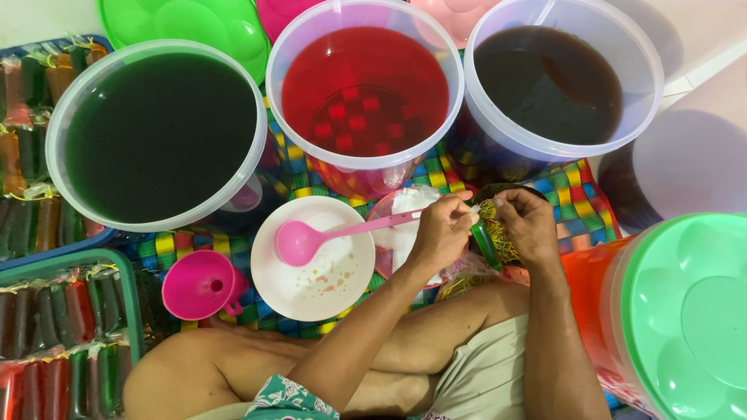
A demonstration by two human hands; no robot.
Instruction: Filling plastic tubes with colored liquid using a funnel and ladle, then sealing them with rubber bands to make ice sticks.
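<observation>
1. The fingers of the left hand (440, 232) are pinched shut on the top of a narrow clear plastic tube pouch filled with dark green liquid (487, 243). The fingers of the right hand (531, 225) are closed too, thumb and forefinger nipping a thin strand at the pouch's neck.
2. The pouch stands tilted between the two hands, just in front of the clear plastic tub of red liquid (364, 89), over a tangle of thin yellow and red rubber bands (498, 233).
3. My judgement: the neck is being tied off. Next the band wants winding tight while the left pinch keeps the neck shut, or liquid will leak.
4. Left of the hands, below the red tub, a pink plastic ladle (299, 241) rests across a white round plate (311, 260). A pink plastic funnel (198, 285) sits further left.
5. Left of the red tub stands a clear tub of dark green liquid (156, 132), right of it one of dark brown liquid (556, 82).
6. Far left of the red tub, a blue tray (47, 253) and a green tray (128, 299) hold rows of filled tube pouches, green, red and brown, ends banded.
7. Far right, an orange container with a pale green lid (689, 311) stands on the floor. No labels or signs are visible.
</observation>
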